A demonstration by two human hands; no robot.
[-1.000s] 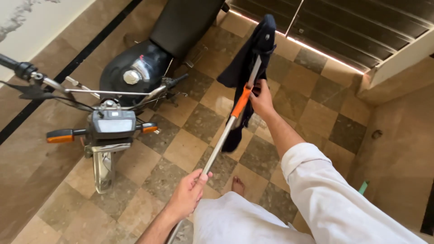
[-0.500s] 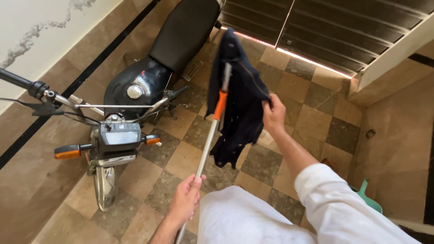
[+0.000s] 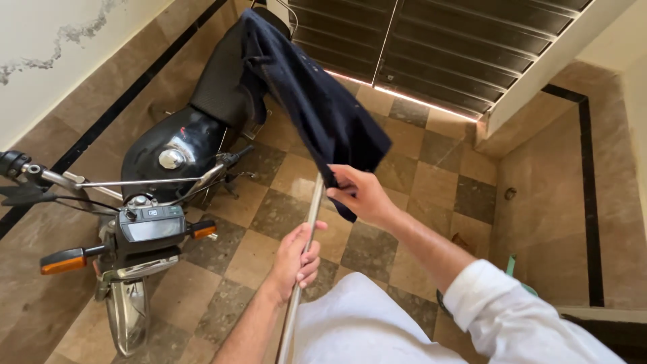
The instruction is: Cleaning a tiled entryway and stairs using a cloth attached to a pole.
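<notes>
A metal pole [image 3: 303,261] rises from the bottom of the view, and my left hand [image 3: 296,259] is wrapped around its shaft. Draped over the pole's hidden upper end is a dark navy cloth [image 3: 306,94], spread out and lifted above the floor. My right hand [image 3: 362,194] pinches the cloth's lower corner just right of the pole. Both arms wear white sleeves. The pole's orange grip is hidden behind the cloth.
A black motorcycle [image 3: 172,152] stands at the left, its handlebars [image 3: 101,182] and orange indicators [image 3: 64,263] close to my left arm. A dark slatted shutter [image 3: 431,47] closes the back. Checkered stone tiles [image 3: 404,229] cover the floor; a green object [image 3: 515,273] lies at the right.
The cloth on the pole has swung left and higher, spreading out over the motorcycle seat. My right hand shifted from the pole to the cloth's lower corner. My left hand slid up the shaft.
</notes>
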